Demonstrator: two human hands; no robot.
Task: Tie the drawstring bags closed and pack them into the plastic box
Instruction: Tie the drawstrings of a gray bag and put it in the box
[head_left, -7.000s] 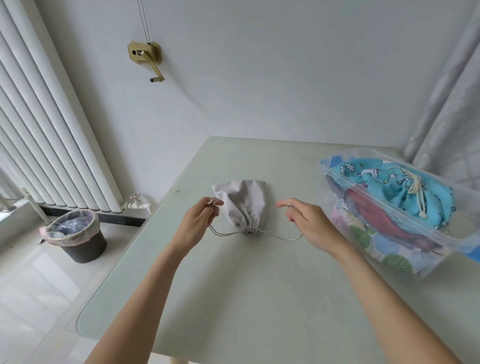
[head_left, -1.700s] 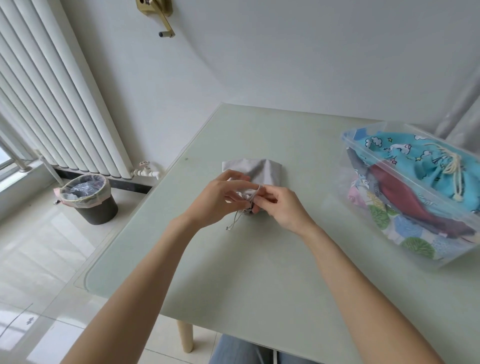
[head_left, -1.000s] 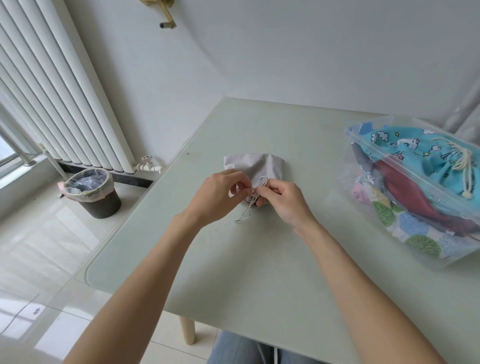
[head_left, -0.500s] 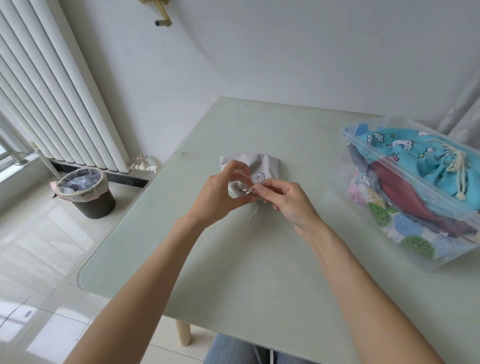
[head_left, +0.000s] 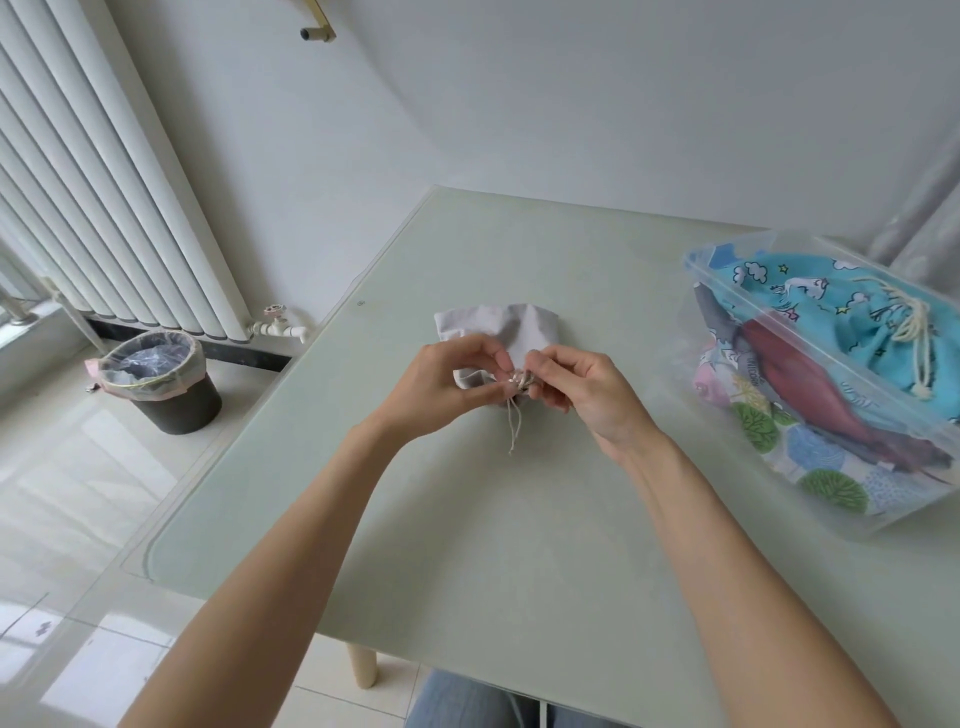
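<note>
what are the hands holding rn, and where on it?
Both the left hand and the right hand pinch the cord at the gathered neck of the grey bag; the cord's ends hang free below.

Both hands (head_left: 447, 384) (head_left: 587, 389) pinch drawstring (head_left: 514, 426) at grey bag (head_left: 498, 327) neck; plastic box (head_left: 831, 364) right.

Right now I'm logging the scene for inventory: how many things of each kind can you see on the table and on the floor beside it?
Grey drawstring bag on the table, cord pinched by the left hand and right hand: 1
Clear plastic box, holding patterned bags whose number I cannot tell: 1
Bin on the floor: 1
Total: 3
</note>
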